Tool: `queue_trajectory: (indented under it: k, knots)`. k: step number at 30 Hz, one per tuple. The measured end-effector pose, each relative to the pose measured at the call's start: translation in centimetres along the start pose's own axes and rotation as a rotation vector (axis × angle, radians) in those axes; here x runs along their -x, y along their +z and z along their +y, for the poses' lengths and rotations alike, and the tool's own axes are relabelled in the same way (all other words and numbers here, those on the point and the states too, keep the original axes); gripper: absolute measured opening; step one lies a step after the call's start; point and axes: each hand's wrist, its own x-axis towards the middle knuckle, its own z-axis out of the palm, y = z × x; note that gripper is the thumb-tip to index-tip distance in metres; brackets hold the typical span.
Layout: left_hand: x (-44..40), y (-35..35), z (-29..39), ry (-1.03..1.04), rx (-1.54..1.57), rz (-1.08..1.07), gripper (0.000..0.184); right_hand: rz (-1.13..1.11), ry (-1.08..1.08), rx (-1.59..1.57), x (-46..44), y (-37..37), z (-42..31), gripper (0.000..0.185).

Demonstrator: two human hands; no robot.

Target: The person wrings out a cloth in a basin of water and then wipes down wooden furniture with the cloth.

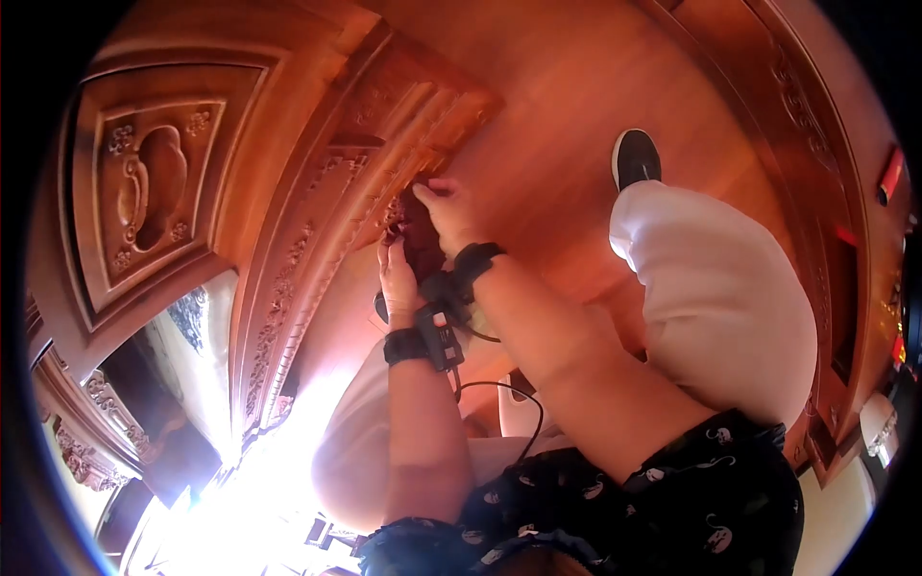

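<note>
Near the middle, my left hand is raised beside a dark red cloth-like piece, its fingertips touching the piece's left side. My right hand is at the piece's upper right, thumb and index finger pinched on its top edge. The piece lies between both hands, against the carved edge of the wooden furniture. Its exact form is hard to make out. Each wrist wears a black strap, and a small black device with a cable sits by the left wrist.
A carved wooden panel stands at the left. More carved wood curves along the right side. My knee in light trousers and a dark shoe are at the right. Strong glare fills the lower left.
</note>
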Motion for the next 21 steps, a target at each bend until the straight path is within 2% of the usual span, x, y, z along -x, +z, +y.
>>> queue_trajectory:
  k: [1,2,3,4,5,6,8,9,10,11,13,15,16,17,18,19,20,21]
  knots:
    - [0.3,0.1,0.3,-0.037,0.107,-0.004,0.038,-0.03,0.19,-0.125,0.1,-0.3,-0.1,0.022]
    - [0.6,0.3,0.7,-0.073,0.214,-0.01,0.037,-0.035,0.188,-0.127,0.0,-0.7,-0.2,0.022]
    - [0.6,0.5,1.3,-0.066,0.213,-0.008,0.037,-0.102,0.393,-0.308,-0.3,-1.2,-0.5,0.022]
    - [0.7,0.8,2.0,-0.157,0.322,-0.019,0.037,-0.17,0.599,-0.486,-0.6,-1.3,-0.6,0.022]
    - [0.7,0.7,2.3,-0.251,0.429,-0.031,0.037,-0.118,0.442,-0.468,-0.4,-1.3,-0.3,0.02]
    - [0.0,0.0,0.8,-0.251,0.423,-0.029,0.037,-0.119,0.446,-0.473,0.2,-0.9,-1.1,0.02]
    - [-1.5,-1.9,-3.6,0.006,0.018,-0.087,0.036,-0.076,-0.078,-0.045,1.0,-0.2,-2.0,0.018]
    - [-1.1,-1.5,-2.7,0.001,0.017,-0.089,0.036,-0.042,-0.311,0.207,0.0,0.2,-0.7,0.022]
    - [-0.6,-0.6,-0.6,-0.148,0.235,-0.034,0.036,0.032,-0.42,0.444,0.4,0.5,-1.4,0.025]
    - [-0.4,0.0,0.6,-0.295,0.452,0.021,0.037,0.054,-0.381,0.417,0.5,0.8,-1.1,0.023]
    - [-1.1,-1.4,-0.7,-0.299,0.365,-0.014,0.037,0.074,-0.35,0.389,-0.1,0.7,0.0,0.022]
    - [-2.0,-2.7,-1.9,-0.29,0.277,-0.045,0.036,-0.034,0.235,-0.092,-1.4,0.3,1.1,0.019]
    - [-2.0,-3.4,-2.6,-0.1,0.046,-0.125,0.039,-0.037,0.235,-0.097,-0.8,0.0,0.2,0.019]
    - [-2.2,-3.8,-3.3,0.088,-0.184,-0.205,0.042,-0.106,0.304,-0.107,0.0,-0.5,-1.3,0.029]
    - [-2.5,-4.0,-4.1,0.088,-0.184,-0.203,0.042,-0.174,0.373,-0.114,0.5,-0.9,-2.2,0.04]
    - [-2.6,-4.3,-5.0,-0.001,-0.099,-0.187,0.042,-0.156,0.262,-0.124,0.4,-0.6,-1.3,0.031]
    - [-2.8,-4.5,-5.7,-0.085,-0.015,-0.171,0.043,-0.155,0.267,-0.125,0.4,-0.8,-0.5,0.031]
    - [-3.0,-4.6,-6.6,-0.085,-0.019,-0.17,0.043,-0.177,-0.063,0.12,0.5,-0.8,-0.2,0.027]
